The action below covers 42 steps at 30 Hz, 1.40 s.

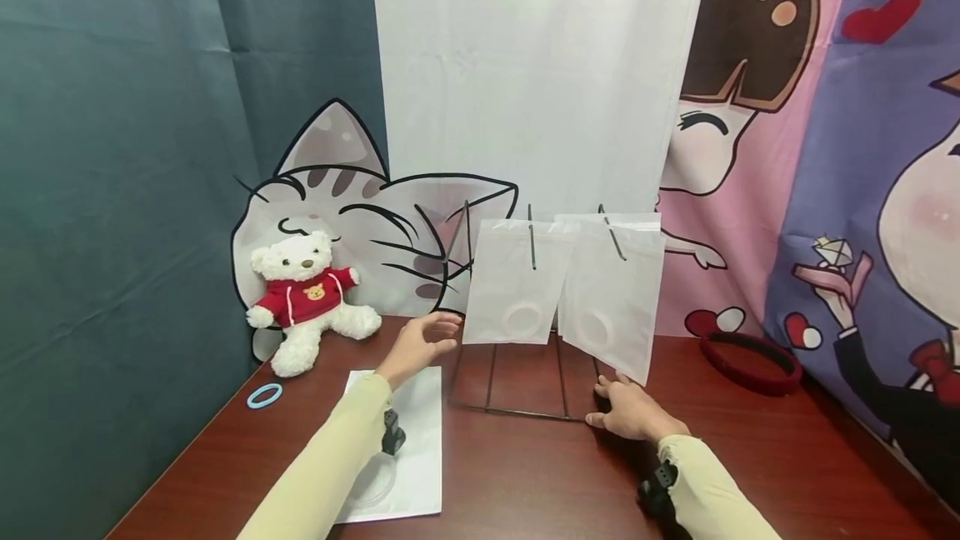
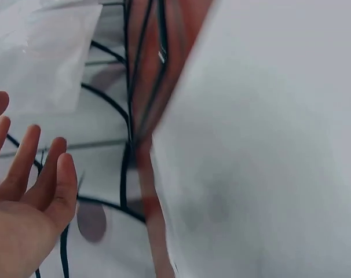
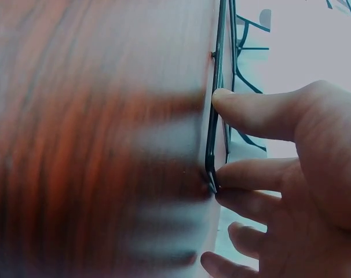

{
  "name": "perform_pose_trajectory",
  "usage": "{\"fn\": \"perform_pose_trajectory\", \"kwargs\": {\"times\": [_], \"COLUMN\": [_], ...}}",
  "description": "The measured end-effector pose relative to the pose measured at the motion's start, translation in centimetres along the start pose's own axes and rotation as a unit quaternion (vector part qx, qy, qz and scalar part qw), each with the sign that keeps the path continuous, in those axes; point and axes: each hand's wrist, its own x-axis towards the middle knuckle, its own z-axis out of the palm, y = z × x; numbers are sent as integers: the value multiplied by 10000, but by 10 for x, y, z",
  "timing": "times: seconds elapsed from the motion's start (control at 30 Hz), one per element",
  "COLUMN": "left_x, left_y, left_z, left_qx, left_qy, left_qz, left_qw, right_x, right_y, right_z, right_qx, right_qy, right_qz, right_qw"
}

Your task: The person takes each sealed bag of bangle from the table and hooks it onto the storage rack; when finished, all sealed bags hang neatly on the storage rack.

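Note:
My left hand (image 1: 422, 345) is raised beside a black wire rack (image 1: 525, 414), its fingers spread and loosely bent, holding nothing. Two translucent white bags, a left bag (image 1: 510, 273) and a right bag (image 1: 611, 290), hang from the rack's hooks, each with a ring-shaped mark low down. At the rack's front right corner, my right hand (image 1: 633, 408) touches the wire. In the right wrist view its thumb (image 3: 253, 110) meets the bar, and two fairly straight fingers reach the corner. Below my left forearm lies another white bag (image 1: 416, 465) with a round mark, partly covered.
A white teddy bear (image 1: 296, 307) in a red hoodie sits at the back left. In front of it lies a light blue ring (image 1: 265, 387). A dark red headband (image 1: 750, 373) rests at the right, before the printed curtains. The table (image 1: 525, 482) is reddish brown wood.

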Motion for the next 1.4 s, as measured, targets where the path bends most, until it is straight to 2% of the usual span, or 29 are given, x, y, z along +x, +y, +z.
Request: {"fn": "perform_pose_trajectory", "kwargs": {"times": [0.13, 0.33, 0.43, 0.63, 0.73, 0.9, 1.1, 1.3, 1.4], "left_x": [-10, -28, -36, -51, -56, -62, -63, -61, -62], "left_y": [-7, -21, -29, -45, -51, -56, -56, -54, -55], "left_z": [-20, -47, -63, -91, -101, -110, -109, -108, -108], "left_qx": [125, 351, 622, 1330, 1584, 1921, 2168, 2121, 1996], "left_qy": [-147, -330, -310, -118, -142, -306, -459, -545, -588], "left_qz": [-12, -303, -417, -842, -975, -968, -1007, -1162, -1141], "left_qw": [9998, 9984, 9967, 9875, 9824, 9761, 9699, 9688, 9714], "right_x": [0, 0, 1, 1, 0, -1, 0, 1, 1], "right_y": [0, 0, 0, 0, -1, -3, -1, 0, 0], "right_z": [-2, -1, 0, 0, 0, -1, 2, 2, 2], "right_qx": [42, -55, -113, -47, 34, 30, 44, 4, -2], "right_qy": [-13, -19, -4, -26, -51, -28, -24, 5, -5], "right_qz": [48, 1, -42, 8, 48, -9, 25, 20, 24], "right_qw": [10000, 10000, 9999, 10000, 10000, 10000, 10000, 10000, 10000]}}
